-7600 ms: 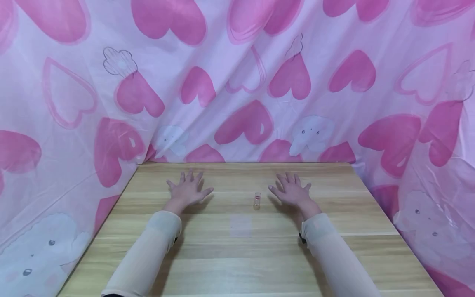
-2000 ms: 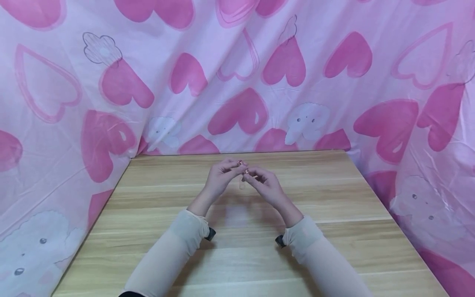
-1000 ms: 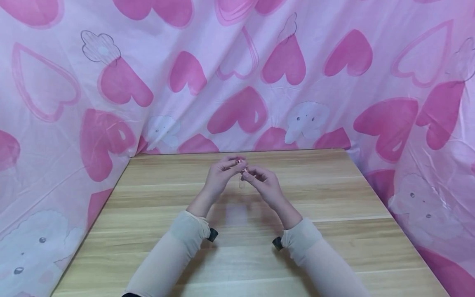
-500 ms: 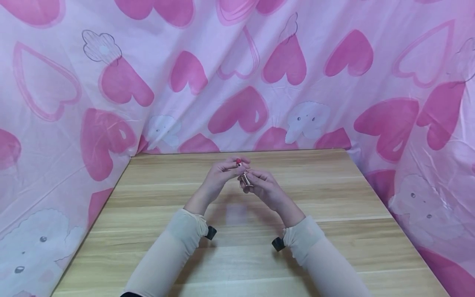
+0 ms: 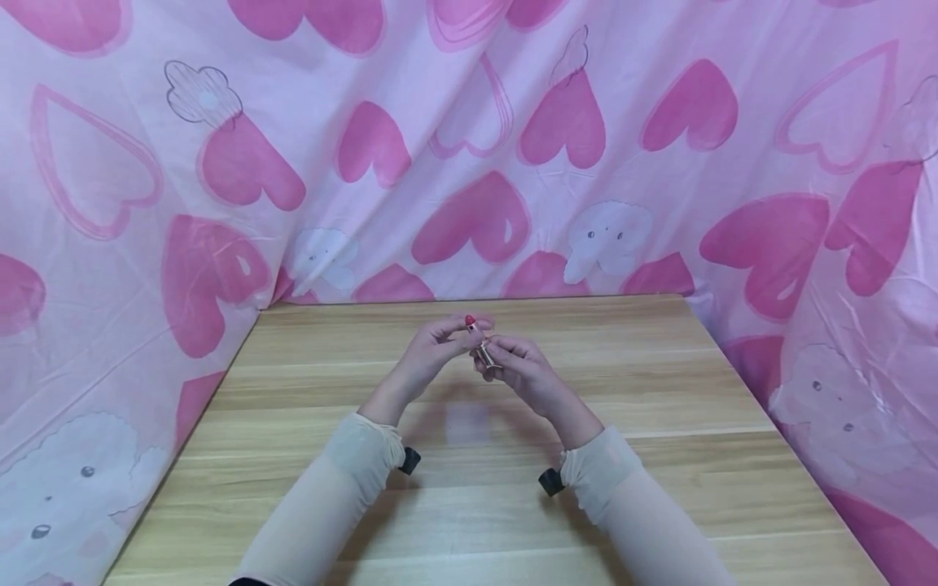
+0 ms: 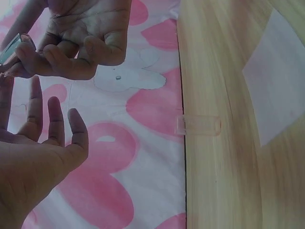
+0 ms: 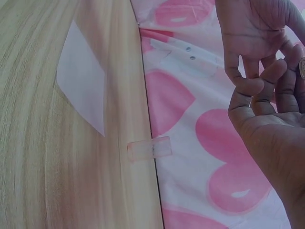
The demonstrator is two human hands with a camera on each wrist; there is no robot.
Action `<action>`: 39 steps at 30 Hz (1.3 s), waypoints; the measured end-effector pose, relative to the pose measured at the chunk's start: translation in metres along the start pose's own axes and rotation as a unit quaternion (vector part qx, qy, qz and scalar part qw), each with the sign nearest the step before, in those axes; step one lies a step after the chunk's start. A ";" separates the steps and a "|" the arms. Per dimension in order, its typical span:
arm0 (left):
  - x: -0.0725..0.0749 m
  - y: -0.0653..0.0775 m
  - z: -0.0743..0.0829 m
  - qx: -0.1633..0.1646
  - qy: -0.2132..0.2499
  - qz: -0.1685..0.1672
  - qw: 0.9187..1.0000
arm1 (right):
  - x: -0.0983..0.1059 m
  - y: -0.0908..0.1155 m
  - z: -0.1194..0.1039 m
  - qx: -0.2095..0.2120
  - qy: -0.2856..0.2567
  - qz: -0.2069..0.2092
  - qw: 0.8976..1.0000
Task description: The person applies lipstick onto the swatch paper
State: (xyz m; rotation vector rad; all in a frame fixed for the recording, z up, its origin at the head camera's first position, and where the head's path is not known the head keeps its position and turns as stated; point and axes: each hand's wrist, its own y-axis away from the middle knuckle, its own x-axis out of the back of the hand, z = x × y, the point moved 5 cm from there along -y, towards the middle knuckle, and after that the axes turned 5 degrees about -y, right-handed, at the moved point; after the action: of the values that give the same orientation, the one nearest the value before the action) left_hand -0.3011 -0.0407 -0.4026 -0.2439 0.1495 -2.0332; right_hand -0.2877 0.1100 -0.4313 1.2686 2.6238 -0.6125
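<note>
A lipstick [image 5: 484, 353] with a metallic gold-toned tube is held tilted above the table, between both hands. Its red bullet [image 5: 471, 320] sticks out at the top end. My left hand [image 5: 432, 346] pinches the upper part between thumb and fingers. Lower down, my right hand [image 5: 529, 371] grips the base with curled fingers; the left wrist view shows the base end [image 6: 18, 47] at those fingers. A clear cap [image 6: 202, 125] stands apart on the table, also visible in the right wrist view as a transparent cap [image 7: 150, 149]; in the head view the hands hide it.
A pale square patch [image 5: 467, 423] lies on the wooden table [image 5: 469, 521] below the hands. Pink heart-patterned cloth [image 5: 469, 220] hangs behind the table's far edge and along both sides. Dark wrist cameras [image 5: 551, 482] sit under the sleeves.
Both hands have lifted from the tabletop and come together around the lipstick, its cap now off. During the last second the right hand has shifted slightly lower, and the red bullet shows more.
</note>
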 end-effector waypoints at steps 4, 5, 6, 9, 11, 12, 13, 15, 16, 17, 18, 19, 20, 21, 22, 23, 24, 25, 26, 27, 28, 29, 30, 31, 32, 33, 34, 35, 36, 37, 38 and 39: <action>0.004 0.002 -0.004 -0.004 -0.034 -0.010 0.999 | 0.003 0.002 0.000 -0.001 0.014 0.005 1.000; 0.006 0.004 -0.006 -0.002 -0.039 -0.012 0.999 | 0.005 0.002 0.000 -0.001 0.018 0.008 1.000; 0.009 0.006 -0.008 0.001 -0.048 -0.012 0.999 | 0.007 0.003 0.000 -0.003 0.025 0.012 1.000; 0.017 0.014 -0.016 0.022 -0.081 -0.009 0.996 | 0.014 0.007 0.000 -0.010 0.054 0.024 0.998; 0.024 0.019 -0.023 0.040 -0.111 -0.003 0.993 | 0.019 0.010 0.000 -0.016 0.072 0.032 0.997; 0.027 0.021 -0.026 0.049 -0.132 0.000 0.990 | 0.021 0.012 0.000 -0.020 0.083 0.036 0.996; 0.029 0.024 -0.030 0.058 -0.152 0.000 0.987 | 0.024 0.014 0.000 -0.023 0.093 0.039 0.995; 0.033 0.030 -0.039 0.077 -0.195 -0.005 0.978 | 0.029 0.017 0.001 -0.032 0.109 0.046 0.992; 0.034 0.033 -0.044 0.085 -0.217 -0.009 0.972 | 0.031 0.019 0.002 -0.037 0.118 0.049 0.991; 0.035 0.036 -0.049 0.093 -0.240 -0.016 0.966 | 0.034 0.020 0.003 -0.043 0.128 0.051 0.990; 0.035 0.040 -0.054 0.099 -0.267 -0.023 0.958 | 0.036 0.022 0.004 -0.051 0.137 0.056 0.988; 0.034 0.043 -0.057 0.103 -0.293 -0.030 0.950 | 0.038 0.024 0.005 -0.057 0.145 0.058 0.986; 0.033 0.046 -0.061 0.105 -0.327 -0.035 0.938 | 0.039 0.025 0.006 -0.063 0.154 0.060 0.984; 0.032 0.050 -0.064 0.106 -0.365 -0.039 0.924 | 0.041 0.026 0.007 -0.070 0.163 0.063 0.982; 0.029 0.053 -0.065 0.107 -0.404 -0.042 0.908 | 0.042 0.027 0.008 -0.076 0.174 0.064 0.980; 0.027 0.057 -0.067 0.109 -0.447 -0.044 0.887 | 0.043 0.028 0.009 -0.083 0.188 0.065 0.977; 0.024 0.061 -0.068 0.111 -0.485 -0.047 0.866 | 0.044 0.028 0.010 -0.090 0.200 0.067 0.973; 0.021 0.064 -0.069 0.115 -0.517 -0.052 0.847 | 0.044 0.028 0.011 -0.096 0.212 0.067 0.970; 0.018 0.068 -0.070 0.119 -0.544 -0.059 0.829 | 0.045 0.029 0.012 -0.104 0.224 0.068 0.967; 0.014 0.071 -0.072 0.123 -0.563 -0.067 0.815 | 0.045 0.029 0.013 -0.111 0.237 0.069 0.963; 0.011 0.073 -0.074 0.129 -0.574 -0.076 0.805 | 0.046 0.029 0.014 -0.118 0.252 0.069 0.958; 0.008 0.076 -0.076 0.134 -0.580 -0.084 0.799 | 0.047 0.029 0.015 -0.125 0.266 0.070 0.953; 0.006 0.078 -0.078 0.140 -0.582 -0.091 0.796 | 0.047 0.030 0.016 -0.129 0.284 0.070 0.947; 0.004 0.079 -0.080 0.147 -0.582 -0.096 0.794 | 0.048 0.030 0.018 -0.132 0.305 0.069 0.940; 0.002 0.080 -0.083 0.152 -0.583 -0.100 0.792 | 0.048 0.030 0.019 -0.134 0.330 0.066 0.932; 0.001 0.081 -0.085 0.157 -0.584 -0.103 0.790 | 0.047 0.030 0.020 -0.133 0.361 0.061 0.921; 0.000 0.082 -0.086 0.163 -0.582 -0.105 0.790 | 0.047 0.030 0.021 -0.132 0.394 0.056 0.908; -0.001 0.082 -0.088 0.166 -0.582 -0.105 0.789 | 0.046 0.030 0.022 -0.127 0.427 0.048 0.894; -0.001 0.082 -0.089 0.168 -0.583 -0.106 0.788 | 0.044 0.030 0.023 -0.120 0.458 0.040 0.880; -0.002 0.083 -0.089 0.170 -0.583 -0.108 0.787 | 0.042 0.029 0.023 -0.113 0.485 0.031 0.867; -0.002 0.083 -0.089 0.171 -0.582 -0.108 0.788 | 0.040 0.029 0.024 -0.103 0.509 0.023 0.854; -0.001 0.084 -0.089 0.173 -0.580 -0.109 0.789 | 0.037 0.029 0.025 -0.094 0.532 0.016 0.841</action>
State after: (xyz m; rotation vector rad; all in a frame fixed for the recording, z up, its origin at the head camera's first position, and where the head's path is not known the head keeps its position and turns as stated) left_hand -0.2492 -0.0776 -0.5068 -1.2541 -1.0485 -1.7347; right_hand -0.2892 0.1420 -0.4743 1.9560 3.2882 0.5687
